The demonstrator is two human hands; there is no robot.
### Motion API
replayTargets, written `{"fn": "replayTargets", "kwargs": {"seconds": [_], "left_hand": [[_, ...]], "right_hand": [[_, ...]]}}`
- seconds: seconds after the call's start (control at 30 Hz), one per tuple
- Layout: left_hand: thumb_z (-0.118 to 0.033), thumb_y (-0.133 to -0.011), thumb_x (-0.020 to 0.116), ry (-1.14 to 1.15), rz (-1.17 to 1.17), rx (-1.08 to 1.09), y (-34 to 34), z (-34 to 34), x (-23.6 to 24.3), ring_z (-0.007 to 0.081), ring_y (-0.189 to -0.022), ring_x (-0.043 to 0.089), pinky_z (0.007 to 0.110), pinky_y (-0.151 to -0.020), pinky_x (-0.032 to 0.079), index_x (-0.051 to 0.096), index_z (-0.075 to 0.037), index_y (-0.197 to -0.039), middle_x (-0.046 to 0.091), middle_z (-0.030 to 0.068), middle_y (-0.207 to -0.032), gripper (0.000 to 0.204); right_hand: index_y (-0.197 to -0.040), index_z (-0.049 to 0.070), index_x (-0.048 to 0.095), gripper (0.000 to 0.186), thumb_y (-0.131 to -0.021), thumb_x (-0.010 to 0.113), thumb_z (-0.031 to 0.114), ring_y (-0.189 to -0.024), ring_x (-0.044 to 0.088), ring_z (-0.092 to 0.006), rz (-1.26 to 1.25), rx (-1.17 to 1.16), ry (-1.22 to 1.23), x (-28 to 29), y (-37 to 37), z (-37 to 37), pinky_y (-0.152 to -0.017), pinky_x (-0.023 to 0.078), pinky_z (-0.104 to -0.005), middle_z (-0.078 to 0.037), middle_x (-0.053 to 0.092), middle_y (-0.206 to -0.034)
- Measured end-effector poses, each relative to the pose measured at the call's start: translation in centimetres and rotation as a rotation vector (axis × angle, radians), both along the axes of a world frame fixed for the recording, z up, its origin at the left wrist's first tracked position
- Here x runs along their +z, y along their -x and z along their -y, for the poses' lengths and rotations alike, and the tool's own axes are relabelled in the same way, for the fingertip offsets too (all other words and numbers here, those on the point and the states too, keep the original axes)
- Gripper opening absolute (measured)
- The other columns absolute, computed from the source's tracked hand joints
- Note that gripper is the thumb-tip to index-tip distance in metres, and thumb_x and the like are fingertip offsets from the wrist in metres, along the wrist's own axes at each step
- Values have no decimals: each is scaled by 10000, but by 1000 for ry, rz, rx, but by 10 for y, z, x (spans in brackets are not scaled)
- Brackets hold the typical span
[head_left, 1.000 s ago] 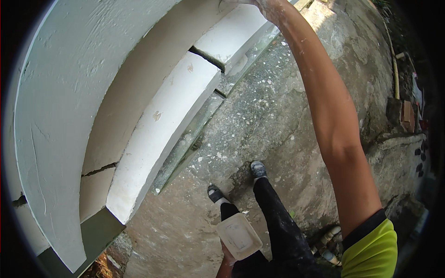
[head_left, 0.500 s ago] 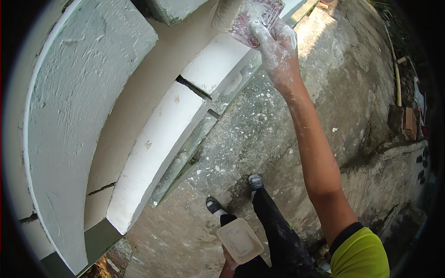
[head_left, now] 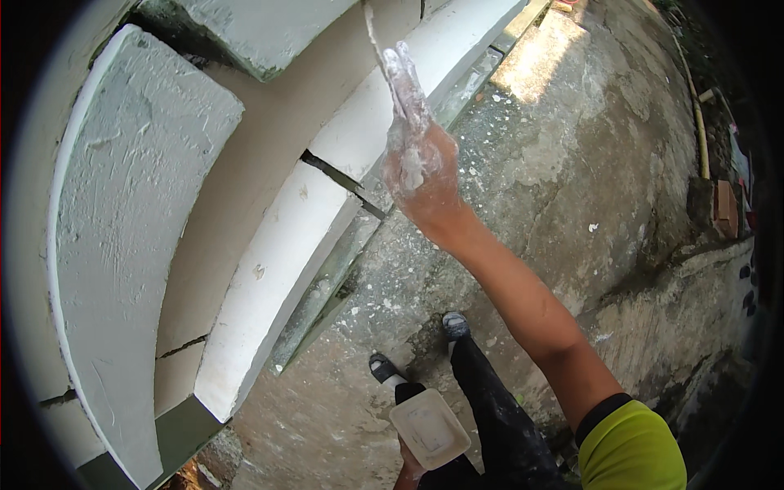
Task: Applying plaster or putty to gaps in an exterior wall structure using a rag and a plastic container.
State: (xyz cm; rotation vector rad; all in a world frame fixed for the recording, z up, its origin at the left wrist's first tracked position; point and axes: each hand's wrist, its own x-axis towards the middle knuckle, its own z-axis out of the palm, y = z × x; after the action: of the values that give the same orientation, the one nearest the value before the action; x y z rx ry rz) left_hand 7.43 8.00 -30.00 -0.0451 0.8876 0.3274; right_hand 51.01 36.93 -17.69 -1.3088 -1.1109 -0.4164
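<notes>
My right hand (head_left: 418,151), coated in white plaster, reaches up over the pale curved ledge. Its fingers are pressed along a flat putty scraper (head_left: 372,31), now seen edge-on as a thin strip beyond the fingertips. Whether the blade touches the wall I cannot tell. Low in the picture, my left hand (head_left: 410,460) grips a shallow, pale rectangular plastic tub (head_left: 430,426) from its left side; the tub hides most of the fingers. Off to the left stands a curved grey-white plastered block (head_left: 131,220) with trowel marks on its face.
The white ledge (head_left: 278,273) curves diagonally, broken by a dark gap (head_left: 333,170). Another block (head_left: 261,37) juts out at the top. My feet stand on a plaster-spattered concrete floor (head_left: 523,204). A low concrete wall (head_left: 670,302) and a reddish brick (head_left: 724,211) lie at right.
My right hand has swung left and lower, turning the scraper from face-on to edge-on. The view has shifted slightly, bringing more of the upper block into sight. My left hand still holds the tub.
</notes>
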Motion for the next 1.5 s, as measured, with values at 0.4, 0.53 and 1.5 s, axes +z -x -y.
{"fn": "replayTargets", "kwargs": {"seconds": [0.4, 0.53, 1.5], "left_hand": [[-678, -863, 307, 25, -15, -55, 9, -8, -4, 311, -1265, 416, 504, -1027, 363, 264, -148, -1434, 388, 93, -1408, 781], [-664, -857, 344, 81, 102, -57, -11, -2, -33, 318, -1272, 405, 518, -1029, 354, 249, -150, -1439, 370, 96, -1420, 782], [-695, -802, 450, -143, 563, -80, -49, -66, -238, 336, -1264, 416, 542, -1049, 332, 211, -152, -1452, 344, 123, -1434, 880]], "right_hand": [[-1149, -6, 540, 458, -697, 612, -5, -1010, 503, -324, 142, 2, -73, -8, 63, -21, -897, 404, -420, -211, 525, -1142], [-1253, 13, 502, 463, -804, 476, -97, -835, 626, -312, 38, -83, -163, 8, -10, -9, -721, 521, -354, -198, 603, -1100], [-1239, -43, 495, 452, -793, 531, -102, -475, 438, -160, 380, -37, 62, 0, 97, -49, -477, 397, -283, -144, 538, -691]]}}
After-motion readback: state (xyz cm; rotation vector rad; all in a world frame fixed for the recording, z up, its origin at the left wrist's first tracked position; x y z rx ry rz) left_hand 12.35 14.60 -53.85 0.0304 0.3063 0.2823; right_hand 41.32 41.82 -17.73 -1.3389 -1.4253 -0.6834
